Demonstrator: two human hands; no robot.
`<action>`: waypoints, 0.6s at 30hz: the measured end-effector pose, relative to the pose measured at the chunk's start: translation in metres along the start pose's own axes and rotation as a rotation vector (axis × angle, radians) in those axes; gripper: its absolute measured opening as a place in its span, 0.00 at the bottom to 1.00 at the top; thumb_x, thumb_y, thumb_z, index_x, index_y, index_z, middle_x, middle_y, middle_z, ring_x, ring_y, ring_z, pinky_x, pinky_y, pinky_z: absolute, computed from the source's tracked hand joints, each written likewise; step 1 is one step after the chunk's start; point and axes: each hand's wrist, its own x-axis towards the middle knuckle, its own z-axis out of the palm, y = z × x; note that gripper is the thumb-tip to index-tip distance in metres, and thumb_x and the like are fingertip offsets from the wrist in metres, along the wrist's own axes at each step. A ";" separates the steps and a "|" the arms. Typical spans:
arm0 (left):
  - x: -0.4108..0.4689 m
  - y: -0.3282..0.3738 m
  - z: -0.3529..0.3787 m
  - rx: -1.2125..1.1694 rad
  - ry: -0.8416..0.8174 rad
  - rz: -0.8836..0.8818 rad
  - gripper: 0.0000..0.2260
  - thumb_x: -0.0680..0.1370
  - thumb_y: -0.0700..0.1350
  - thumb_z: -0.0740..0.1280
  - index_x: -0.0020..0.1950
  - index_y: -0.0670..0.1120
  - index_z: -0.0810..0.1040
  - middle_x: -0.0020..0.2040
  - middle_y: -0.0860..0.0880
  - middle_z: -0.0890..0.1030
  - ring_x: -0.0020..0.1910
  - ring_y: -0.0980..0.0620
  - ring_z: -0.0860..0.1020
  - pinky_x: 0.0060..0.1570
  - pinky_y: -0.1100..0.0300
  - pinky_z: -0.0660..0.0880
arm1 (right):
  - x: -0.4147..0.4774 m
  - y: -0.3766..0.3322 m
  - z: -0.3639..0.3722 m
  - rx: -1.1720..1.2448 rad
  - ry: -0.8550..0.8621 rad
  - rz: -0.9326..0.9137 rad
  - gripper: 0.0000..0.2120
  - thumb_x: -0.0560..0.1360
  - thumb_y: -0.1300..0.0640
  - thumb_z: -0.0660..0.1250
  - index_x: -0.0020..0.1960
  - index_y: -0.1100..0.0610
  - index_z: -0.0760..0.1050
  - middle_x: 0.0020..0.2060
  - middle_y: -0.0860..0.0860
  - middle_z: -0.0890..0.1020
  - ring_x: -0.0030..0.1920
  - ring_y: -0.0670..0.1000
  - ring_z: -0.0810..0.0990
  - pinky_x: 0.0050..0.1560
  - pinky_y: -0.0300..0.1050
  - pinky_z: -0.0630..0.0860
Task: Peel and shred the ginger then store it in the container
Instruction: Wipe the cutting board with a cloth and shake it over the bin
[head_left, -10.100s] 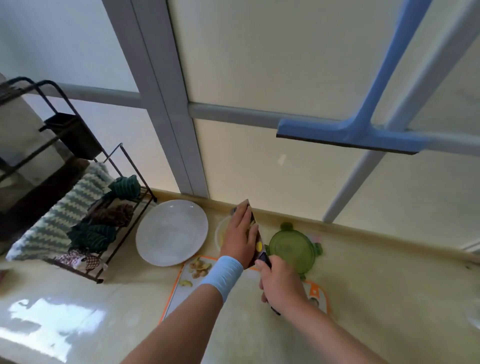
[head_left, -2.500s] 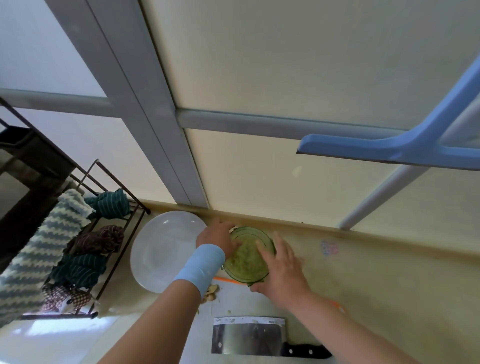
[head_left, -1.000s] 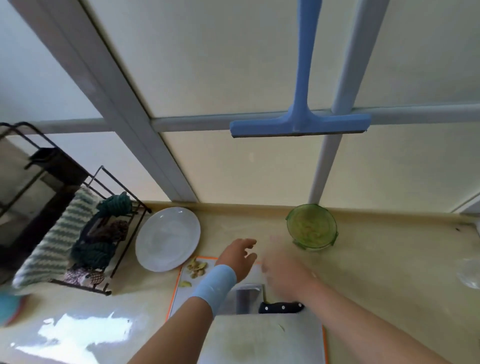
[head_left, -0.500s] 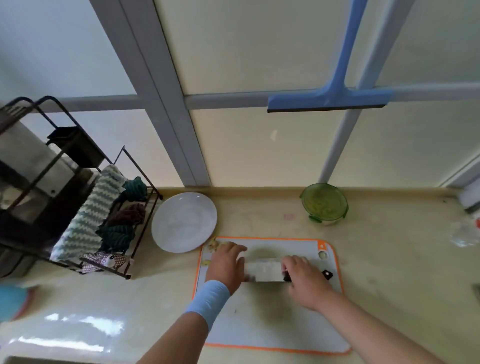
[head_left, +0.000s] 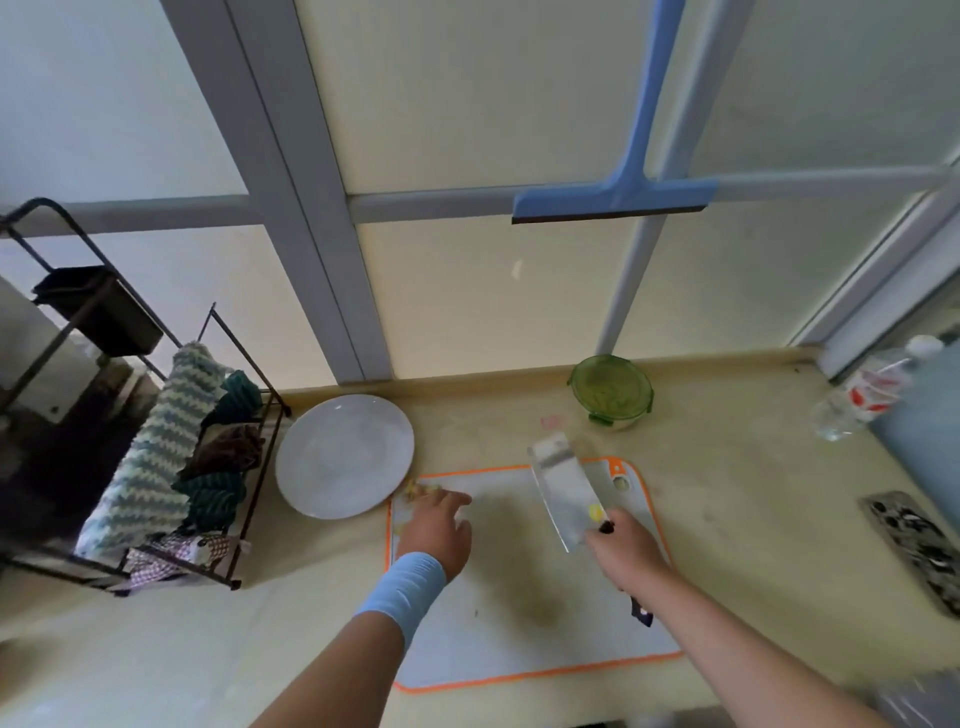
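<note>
**Ginger in the tub, cleaver in the fist**

Just left of the left hand (head_left: 439, 525), a few ginger peel scraps (head_left: 421, 491) lie at the corner of the cutting board (head_left: 519, 639). They look thin and light, and are best pinched or swept. That hand rests on the board with its fingers loosely stretched toward them, holding nothing that shows. Its fingertips may cover a few scraps.

The hands are well apart. The right hand (head_left: 623, 543) is wrapped round the handle of the cleaver (head_left: 563, 499), whose blade points away and is blurred. The cleaver is likely heavy and sharp, so it is safe only by the handle, most of which the fist hides.

Beyond the right hand, on the bench (head_left: 753, 493) near the wall, stands the green container (head_left: 612, 389) with its lid on. Pale shreds show dimly inside, probably the ginger. It seems light and rigid, perhaps slick, so a grip on both sides of the rim suits it. Whether its clips are latched cannot be told.
</note>
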 end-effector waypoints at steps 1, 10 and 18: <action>0.002 -0.001 0.003 0.010 -0.055 0.021 0.18 0.81 0.45 0.61 0.71 0.53 0.71 0.72 0.53 0.68 0.73 0.51 0.63 0.69 0.61 0.60 | 0.001 0.003 0.001 -0.011 0.021 -0.021 0.05 0.74 0.56 0.65 0.45 0.57 0.70 0.36 0.51 0.76 0.36 0.55 0.74 0.32 0.43 0.65; 0.034 0.030 0.036 0.244 -0.196 0.173 0.27 0.81 0.47 0.60 0.79 0.50 0.57 0.80 0.50 0.56 0.78 0.48 0.54 0.75 0.55 0.56 | 0.053 0.043 -0.009 -0.272 0.160 -0.230 0.11 0.73 0.67 0.69 0.55 0.64 0.76 0.51 0.60 0.77 0.53 0.62 0.75 0.50 0.49 0.71; 0.025 0.007 0.063 0.426 -0.250 0.272 0.35 0.82 0.58 0.53 0.80 0.44 0.38 0.79 0.47 0.33 0.78 0.46 0.34 0.78 0.51 0.41 | 0.023 0.048 0.021 -0.603 0.277 -0.474 0.22 0.69 0.59 0.70 0.62 0.58 0.74 0.58 0.57 0.75 0.57 0.60 0.75 0.58 0.54 0.73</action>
